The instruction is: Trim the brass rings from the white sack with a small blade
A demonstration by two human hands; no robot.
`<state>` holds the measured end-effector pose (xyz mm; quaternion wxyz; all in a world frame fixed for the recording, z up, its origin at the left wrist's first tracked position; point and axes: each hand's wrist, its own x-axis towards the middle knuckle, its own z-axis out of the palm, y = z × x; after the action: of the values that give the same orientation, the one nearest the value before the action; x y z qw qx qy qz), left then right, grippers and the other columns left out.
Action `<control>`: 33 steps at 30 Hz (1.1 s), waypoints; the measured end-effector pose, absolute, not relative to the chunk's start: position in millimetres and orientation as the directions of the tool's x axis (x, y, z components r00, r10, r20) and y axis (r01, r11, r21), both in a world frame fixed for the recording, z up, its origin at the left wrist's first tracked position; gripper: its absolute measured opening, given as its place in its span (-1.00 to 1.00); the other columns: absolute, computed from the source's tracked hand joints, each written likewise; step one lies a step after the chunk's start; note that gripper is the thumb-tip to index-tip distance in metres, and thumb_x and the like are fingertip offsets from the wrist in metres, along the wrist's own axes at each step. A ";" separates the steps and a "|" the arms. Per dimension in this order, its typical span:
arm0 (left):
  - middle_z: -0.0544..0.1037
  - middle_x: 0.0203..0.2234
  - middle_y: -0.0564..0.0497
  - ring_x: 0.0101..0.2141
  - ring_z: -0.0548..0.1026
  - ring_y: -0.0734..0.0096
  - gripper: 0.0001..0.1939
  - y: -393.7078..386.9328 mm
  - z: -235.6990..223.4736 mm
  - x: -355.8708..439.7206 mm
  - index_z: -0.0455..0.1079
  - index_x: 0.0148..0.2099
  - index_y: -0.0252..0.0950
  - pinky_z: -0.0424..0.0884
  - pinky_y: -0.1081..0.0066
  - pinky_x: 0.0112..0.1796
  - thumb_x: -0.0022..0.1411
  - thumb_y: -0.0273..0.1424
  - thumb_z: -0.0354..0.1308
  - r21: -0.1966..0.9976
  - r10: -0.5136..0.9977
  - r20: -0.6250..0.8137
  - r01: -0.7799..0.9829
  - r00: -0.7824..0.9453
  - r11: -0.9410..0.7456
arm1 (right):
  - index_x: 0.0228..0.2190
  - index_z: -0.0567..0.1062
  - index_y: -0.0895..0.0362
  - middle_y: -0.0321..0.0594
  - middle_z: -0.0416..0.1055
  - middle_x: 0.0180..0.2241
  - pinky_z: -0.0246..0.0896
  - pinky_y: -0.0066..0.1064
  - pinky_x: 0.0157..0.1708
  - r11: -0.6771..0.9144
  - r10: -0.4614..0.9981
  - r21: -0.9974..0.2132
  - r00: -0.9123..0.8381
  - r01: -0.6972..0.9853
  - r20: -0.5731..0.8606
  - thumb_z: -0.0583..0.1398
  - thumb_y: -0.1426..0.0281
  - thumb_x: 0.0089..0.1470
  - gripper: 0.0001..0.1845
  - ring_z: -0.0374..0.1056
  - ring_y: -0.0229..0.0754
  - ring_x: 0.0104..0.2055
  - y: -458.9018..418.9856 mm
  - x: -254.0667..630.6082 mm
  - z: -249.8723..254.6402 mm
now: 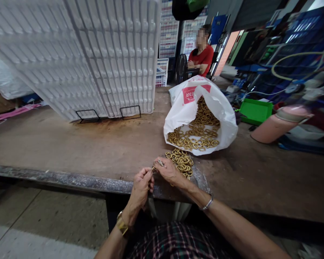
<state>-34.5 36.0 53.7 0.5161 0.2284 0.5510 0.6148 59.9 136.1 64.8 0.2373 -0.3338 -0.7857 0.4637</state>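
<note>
1. Plaid shirt [175, 241] of the wearer, closest of all, just below the front edge of the table.
2. Brown table [118, 138], spanning the view, its worn front edge running under the hands.
3. White ribbed plastic panels [118, 54], standing on the left part of the table, set back from the front edge, with black wire frames [131, 107] at their foot.
4. Another person [202, 59] in red, beyond the table's far side, arms folded.
5. White sack [176, 120] with red print, lying right of the panels, its open mouth toward the front edge and many gold-coloured rings [205, 113] inside.
6. Pink bottle [280, 124], slanted in view, on the table's right part; just left and behind it, a green tray [256, 110].
7. Right hand [167, 172], at the front edge, fingers closed on a small silver tool [161, 163]; a bracelet [208, 202] circles that wrist.
8. Left hand [142, 185], beside it, thumb and fingers pinched on a small gold piece [153, 168], too covered to tell its shape; that wrist wears a gold watch [122, 223].
9. Loose pile of rings [182, 163], between the sack's mouth and the front edge, just beyond the right hand.
</note>
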 end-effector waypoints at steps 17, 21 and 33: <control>0.29 -0.67 0.19 -0.70 0.17 0.68 -0.67 31.1 57.7 -34.7 0.29 -0.31 -0.33 0.08 0.63 -0.70 0.02 -0.17 0.19 0.895 0.891 -0.275 -0.434 -0.361 0.101 | -0.60 0.31 0.17 -0.44 0.11 -0.66 -0.09 -0.54 -0.55 0.311 0.702 -0.904 -0.712 0.294 0.010 0.05 0.32 0.00 -0.76 0.02 -0.37 -0.56 128.9 56.7 69.1; 0.28 -0.67 0.19 -0.70 0.16 0.69 -0.69 30.9 56.6 -34.7 0.28 -0.34 -0.33 0.07 0.63 -0.70 0.04 -0.17 0.18 0.898 0.891 -0.269 -0.429 -0.365 0.096 | -0.61 0.29 0.16 -0.40 0.17 -0.64 -0.04 -0.54 -0.54 0.309 0.691 -0.914 -0.722 0.263 0.026 0.01 0.33 0.04 -0.74 0.08 -0.36 -0.56 129.2 56.2 66.7; 0.29 -0.68 0.19 -0.70 0.20 0.66 -0.65 30.9 53.1 -35.2 0.23 -0.38 -0.30 0.10 0.62 -0.68 0.02 -0.11 0.17 0.941 0.844 -0.249 -0.325 -0.475 0.094 | -0.36 0.44 0.15 -0.17 0.45 -0.48 -0.11 -0.46 -0.49 0.727 0.598 -0.414 -0.801 0.548 -0.011 0.02 0.52 -0.03 -0.78 0.28 -0.26 -0.47 123.4 64.9 57.2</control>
<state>-35.2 30.9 53.1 0.4607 0.2243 0.5788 0.6344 64.9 123.4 57.2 0.0616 -0.3093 -0.9271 0.2027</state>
